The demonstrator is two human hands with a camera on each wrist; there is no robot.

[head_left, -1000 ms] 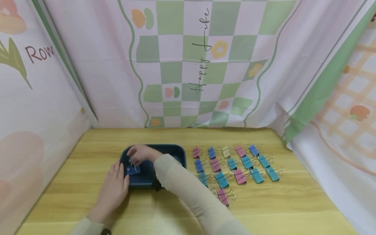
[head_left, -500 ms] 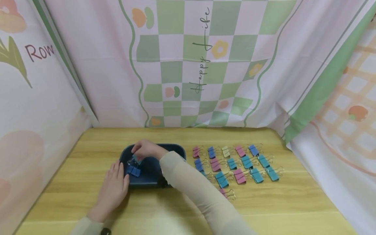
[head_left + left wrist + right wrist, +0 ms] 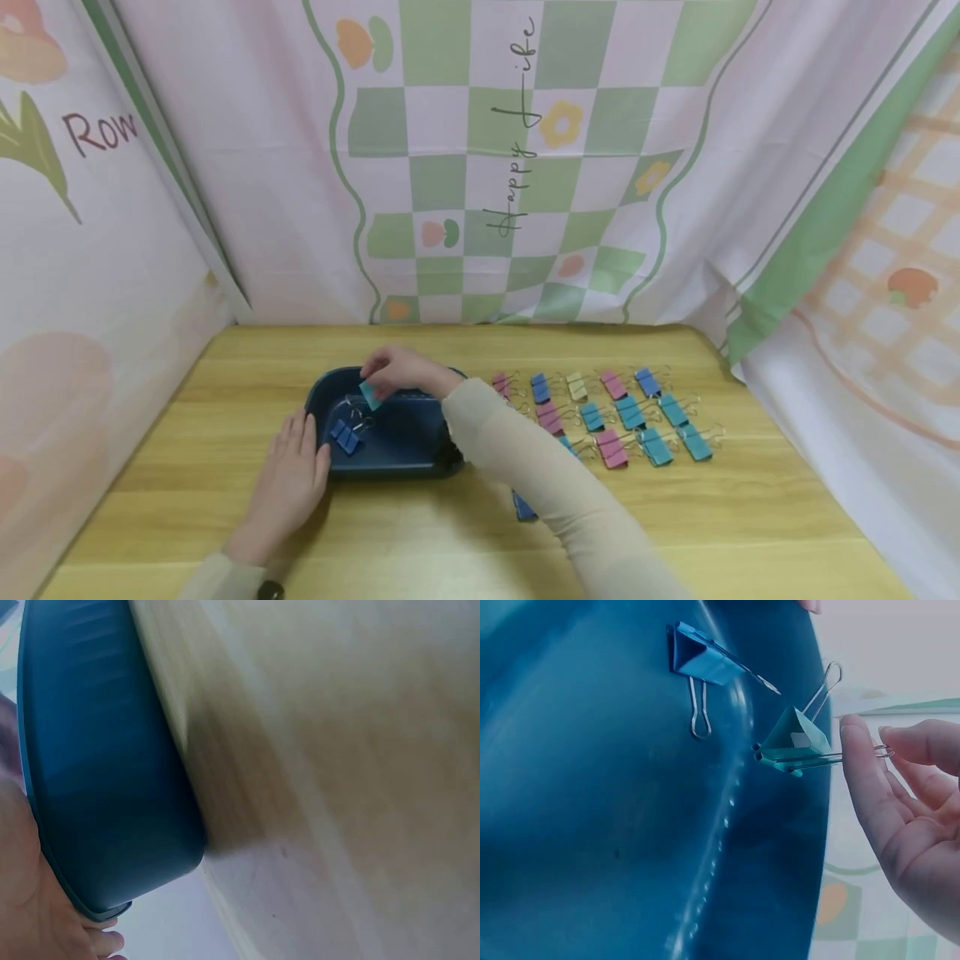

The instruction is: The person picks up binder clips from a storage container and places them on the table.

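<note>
My right hand [image 3: 401, 371] pinches a teal binder clip [image 3: 370, 396] over the far left part of a dark blue tray [image 3: 397, 473]. In the right wrist view, thumb and finger hold that teal clip [image 3: 804, 742] by a wire handle. A blue binder clip [image 3: 346, 436] lies inside the tray at its left end, apart from the held clip, handles spread. My left hand [image 3: 288, 471] rests against the tray's left rim with its fingers extended. From the left wrist, part of that hand [image 3: 45, 922] shows along the rim [image 3: 34, 817].
Rows of binder clips in pink, blue, teal and cream, such as a pink one [image 3: 612, 448], lie right of the tray on the wooden table [image 3: 420, 542]. My right sleeve [image 3: 540, 467] covers some of them. A patterned curtain [image 3: 495, 275] hangs behind.
My right hand has moved right and slightly away from me, taking the teal clip off from beside the blue one. The blue clip has turned a little. My left hand has stayed put.
</note>
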